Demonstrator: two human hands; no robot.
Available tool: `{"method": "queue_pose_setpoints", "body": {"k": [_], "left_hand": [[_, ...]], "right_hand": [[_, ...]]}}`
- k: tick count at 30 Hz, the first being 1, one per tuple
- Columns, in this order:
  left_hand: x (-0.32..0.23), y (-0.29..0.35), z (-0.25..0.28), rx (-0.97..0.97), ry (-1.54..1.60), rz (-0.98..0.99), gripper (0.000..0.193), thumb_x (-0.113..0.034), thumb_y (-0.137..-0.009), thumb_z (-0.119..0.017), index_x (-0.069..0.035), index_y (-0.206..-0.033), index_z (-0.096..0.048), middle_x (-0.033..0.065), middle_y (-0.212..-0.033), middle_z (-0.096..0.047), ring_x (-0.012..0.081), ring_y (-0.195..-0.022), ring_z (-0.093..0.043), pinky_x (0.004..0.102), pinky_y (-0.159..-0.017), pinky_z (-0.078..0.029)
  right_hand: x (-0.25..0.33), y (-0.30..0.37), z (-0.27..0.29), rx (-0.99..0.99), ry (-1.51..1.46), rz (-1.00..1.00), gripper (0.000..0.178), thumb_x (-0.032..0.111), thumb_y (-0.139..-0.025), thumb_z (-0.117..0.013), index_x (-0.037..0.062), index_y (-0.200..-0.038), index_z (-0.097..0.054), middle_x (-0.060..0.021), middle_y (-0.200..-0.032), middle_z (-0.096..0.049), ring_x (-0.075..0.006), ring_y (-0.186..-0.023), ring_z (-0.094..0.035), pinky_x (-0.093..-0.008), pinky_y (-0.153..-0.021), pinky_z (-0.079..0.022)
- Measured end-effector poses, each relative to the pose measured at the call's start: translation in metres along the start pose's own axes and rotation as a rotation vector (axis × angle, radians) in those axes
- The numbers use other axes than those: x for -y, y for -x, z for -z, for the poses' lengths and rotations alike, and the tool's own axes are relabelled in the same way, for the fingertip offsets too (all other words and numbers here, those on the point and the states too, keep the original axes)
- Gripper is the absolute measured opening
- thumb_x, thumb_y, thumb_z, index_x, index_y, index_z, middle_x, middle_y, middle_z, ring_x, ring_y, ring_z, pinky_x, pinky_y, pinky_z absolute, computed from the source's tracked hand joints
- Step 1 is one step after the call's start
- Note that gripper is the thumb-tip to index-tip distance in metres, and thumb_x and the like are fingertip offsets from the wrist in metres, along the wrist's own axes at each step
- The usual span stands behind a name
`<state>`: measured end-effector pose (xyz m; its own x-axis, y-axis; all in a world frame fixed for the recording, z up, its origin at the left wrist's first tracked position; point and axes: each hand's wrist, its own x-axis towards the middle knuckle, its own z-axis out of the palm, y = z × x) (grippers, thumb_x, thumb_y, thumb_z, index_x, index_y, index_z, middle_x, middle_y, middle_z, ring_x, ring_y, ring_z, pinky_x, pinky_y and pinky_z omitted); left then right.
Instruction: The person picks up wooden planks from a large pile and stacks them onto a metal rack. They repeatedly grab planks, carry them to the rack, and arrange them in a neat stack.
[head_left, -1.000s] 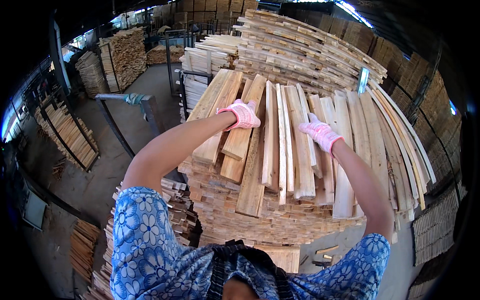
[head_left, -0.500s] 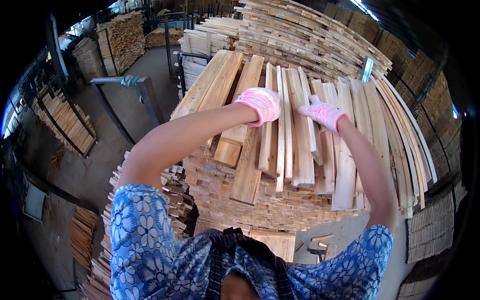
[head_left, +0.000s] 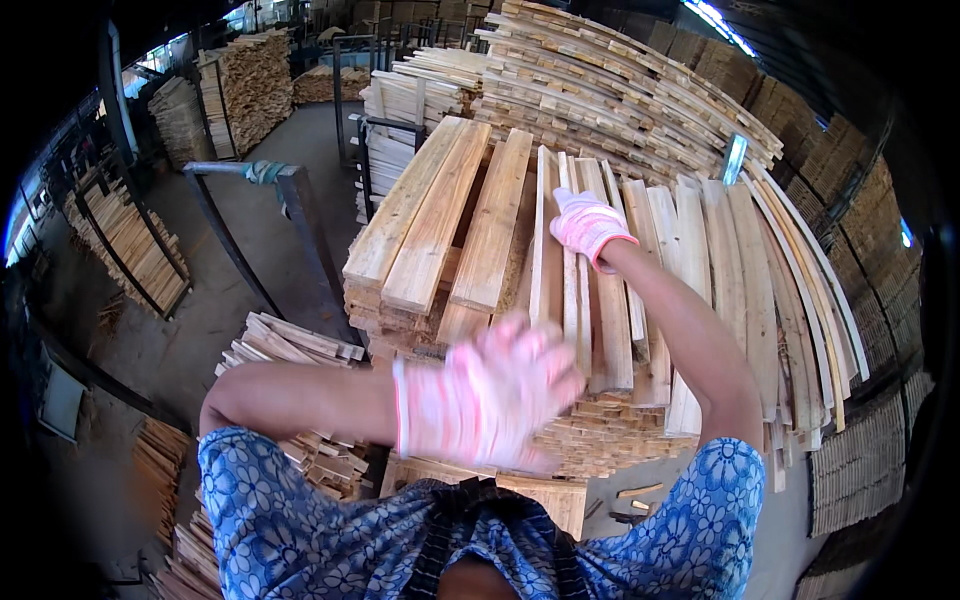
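My left hand point(head_left: 490, 395), in a pink-and-white knit glove, is in front of the near ends of the planks. Its fingers are spread and blurred by motion, with nothing in them. Over the middle of the plank layer is my right hand point(head_left: 596, 230), gloved alike. It is closed over a narrow wooden plank point(head_left: 571, 300) standing on edge; part of its fingers is hidden. Wider planks point(head_left: 492, 235) lie to the left with gaps between them. More pale planks point(head_left: 690, 300) lean side by side on the right.
A tall stack of boards point(head_left: 600, 90) rises behind the plank layer. To the left stands a dark metal frame point(head_left: 300, 215) with green cloth tied on it. Loose sticks point(head_left: 290, 345) are piled below my left arm. Further wood stacks point(head_left: 245, 90) stand across the floor.
My left hand has come off the planks and moved toward me, its fingers spreading. My right hand has shifted left and slightly away, onto the narrow planks.
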<state>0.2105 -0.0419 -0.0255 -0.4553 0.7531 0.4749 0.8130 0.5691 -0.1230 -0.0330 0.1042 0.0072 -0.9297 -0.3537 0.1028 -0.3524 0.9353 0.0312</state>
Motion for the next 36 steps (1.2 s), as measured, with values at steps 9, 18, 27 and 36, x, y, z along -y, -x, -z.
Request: {"method": "queue_pose_setpoints", "body": {"k": [9, 18, 27, 36], "left_hand": [[-0.019, 0.028, -0.064, -0.235, -0.195, 0.112, 0.062, -0.018, -0.080, -0.059, -0.010, -0.140, -0.048, 0.0227, -0.125, -0.052, 0.0386, -0.114, -0.054, 0.0566, -0.098, -0.046], [0.004, -0.021, -0.087, -0.092, -0.479, 0.319, 0.043, -0.020, -0.079, -0.062, -0.003, -0.117, -0.060, 0.0181, -0.113, -0.055, 0.0335, -0.108, -0.057, 0.0494, -0.096, -0.045], [0.069, -0.084, -0.005, 0.279, -0.101, 0.278, 0.044, -0.038, -0.088, -0.066, -0.005, -0.116, -0.065, 0.0194, -0.105, -0.064, 0.0338, -0.093, -0.067, 0.0483, -0.075, -0.058], [0.132, -0.168, -0.086, 0.488, 0.046, 0.949, 0.039, -0.021, -0.084, -0.063, -0.007, -0.120, -0.069, 0.0155, -0.122, -0.069, 0.0320, -0.111, -0.068, 0.0447, -0.091, -0.053]], "right_hand": [[-0.058, 0.002, 0.034, -0.129, -0.356, 0.004, 0.050, 0.025, -0.092, -0.052, 0.0059, -0.139, -0.050, -0.0225, -0.098, -0.068, -0.0343, -0.084, -0.066, -0.0437, -0.076, -0.052], [-0.154, -0.048, -0.044, -0.148, 0.711, 0.198, 0.025, 0.018, -0.098, -0.049, 0.0105, -0.113, -0.068, -0.0099, -0.096, -0.069, -0.0238, -0.089, -0.064, -0.0400, -0.084, -0.045], [-0.117, 0.001, -0.015, -0.039, -0.561, -0.166, 0.082, 0.051, -0.094, -0.054, 0.0014, -0.154, -0.028, -0.0245, -0.151, -0.045, -0.0375, -0.140, -0.043, -0.0399, -0.114, -0.034], [-0.109, 0.006, -0.003, -0.029, -0.512, -0.085, 0.089, 0.056, -0.093, -0.056, 0.0006, -0.156, -0.024, -0.0226, -0.154, -0.040, -0.0341, -0.144, -0.039, -0.0395, -0.115, -0.032]]}}
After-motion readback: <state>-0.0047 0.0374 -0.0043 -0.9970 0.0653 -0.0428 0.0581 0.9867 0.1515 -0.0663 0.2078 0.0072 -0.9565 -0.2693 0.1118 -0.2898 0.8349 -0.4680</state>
